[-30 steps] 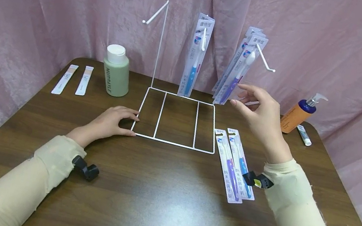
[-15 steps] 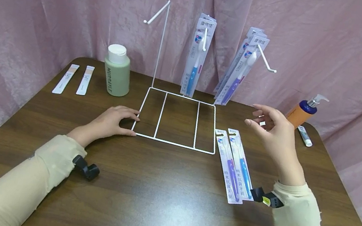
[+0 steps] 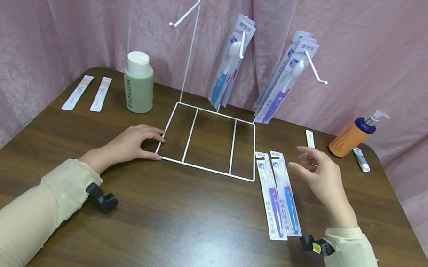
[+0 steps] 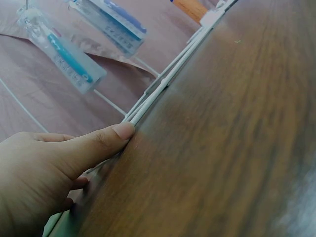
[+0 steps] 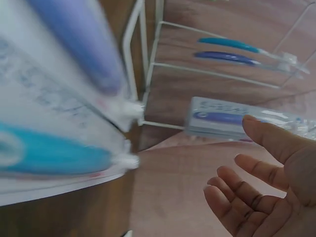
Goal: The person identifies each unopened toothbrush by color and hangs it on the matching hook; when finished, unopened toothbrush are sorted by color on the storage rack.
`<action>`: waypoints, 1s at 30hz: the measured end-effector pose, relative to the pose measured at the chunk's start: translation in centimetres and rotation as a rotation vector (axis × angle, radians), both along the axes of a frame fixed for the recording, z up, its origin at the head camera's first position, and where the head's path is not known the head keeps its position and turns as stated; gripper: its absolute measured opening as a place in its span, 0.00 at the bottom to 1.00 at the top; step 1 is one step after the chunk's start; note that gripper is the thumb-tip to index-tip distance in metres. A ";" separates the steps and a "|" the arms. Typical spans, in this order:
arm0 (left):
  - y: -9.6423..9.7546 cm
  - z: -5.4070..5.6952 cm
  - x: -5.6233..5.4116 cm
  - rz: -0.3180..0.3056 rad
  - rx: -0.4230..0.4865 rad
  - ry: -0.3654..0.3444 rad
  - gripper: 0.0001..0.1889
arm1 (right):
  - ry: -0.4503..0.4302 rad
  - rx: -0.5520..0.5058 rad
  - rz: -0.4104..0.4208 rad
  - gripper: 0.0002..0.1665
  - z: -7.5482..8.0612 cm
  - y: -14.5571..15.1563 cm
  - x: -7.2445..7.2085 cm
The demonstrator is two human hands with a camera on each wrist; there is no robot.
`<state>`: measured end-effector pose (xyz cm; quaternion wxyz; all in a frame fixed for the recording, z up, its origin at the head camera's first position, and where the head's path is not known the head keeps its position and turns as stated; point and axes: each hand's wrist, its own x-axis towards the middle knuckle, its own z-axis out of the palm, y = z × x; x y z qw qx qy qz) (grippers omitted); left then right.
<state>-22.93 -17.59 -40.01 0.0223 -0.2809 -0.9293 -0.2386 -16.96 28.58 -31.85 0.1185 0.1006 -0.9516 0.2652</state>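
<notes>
A white wire display rack [image 3: 207,169] stands on the table. My left hand [image 3: 136,142] rests at its front left corner, with the thumb on the rail in the left wrist view and fingertips over the side rail. Packaged toothbrushes hang on the middle hook [image 3: 243,43] and the right hook [image 3: 314,69]; the left hook [image 3: 186,14] is bare. A purple toothbrush pack [image 3: 271,198] and a blue toothbrush pack [image 3: 286,196] lie side by side right of the base. My right hand [image 3: 322,179] hovers beside their top ends, thumb and fingers apart, holding nothing.
At the back left stand a green bottle [image 3: 137,89] and two slim sachets, one sachet [image 3: 78,93] further left. An orange pump bottle [image 3: 350,138], a small tube [image 3: 361,160] and a white packet [image 3: 309,138] are at the back right. A pink curtain [image 3: 112,5] hangs behind the table [image 3: 162,229].
My right hand has drawn away from the purple pack on the right hook, moving right and down toward the table. The packs on the middle hook now tilt. My left hand stays put.
</notes>
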 end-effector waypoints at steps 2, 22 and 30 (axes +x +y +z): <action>0.0 0.0 0.0 0.001 0.002 -0.002 0.27 | -0.043 0.011 -0.009 0.27 -0.6 0.3 -0.1; -0.1 -0.1 -0.1 0.005 0.003 -0.011 0.26 | -0.320 0.186 -0.017 0.33 -3.8 0.9 -1.1; 0.0 0.1 0.0 0.006 -0.004 -0.010 0.27 | -0.349 0.232 -0.025 0.35 -4.5 0.7 -1.4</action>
